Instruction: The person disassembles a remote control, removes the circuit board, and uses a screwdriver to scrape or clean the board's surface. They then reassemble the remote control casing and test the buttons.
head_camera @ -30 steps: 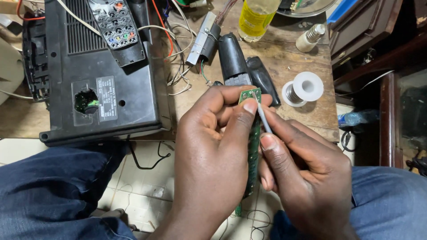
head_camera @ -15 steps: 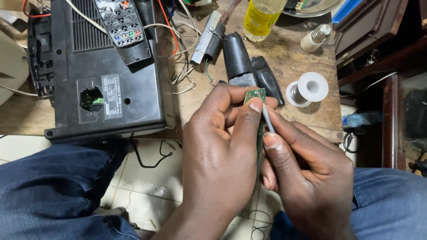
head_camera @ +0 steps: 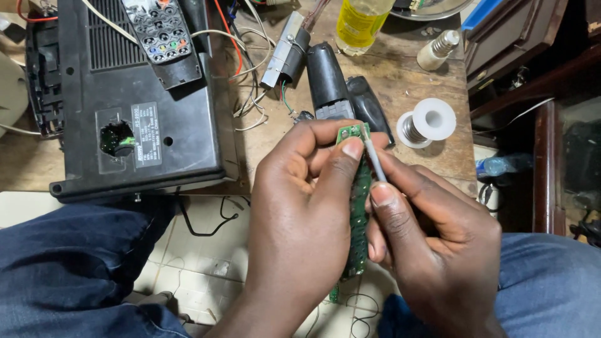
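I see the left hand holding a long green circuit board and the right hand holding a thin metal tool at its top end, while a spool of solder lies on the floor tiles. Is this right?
Not quite. The head view shows the spool of solder lying on the wooden table, not on the floor tiles. The rest stands: the left hand holds the green circuit board and the right hand holds the thin metal tool at its top end.

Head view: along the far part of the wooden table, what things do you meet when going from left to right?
Black device case → remote control → silver metal part → yellow bottle → small white bottle → dark wooden cabinet.
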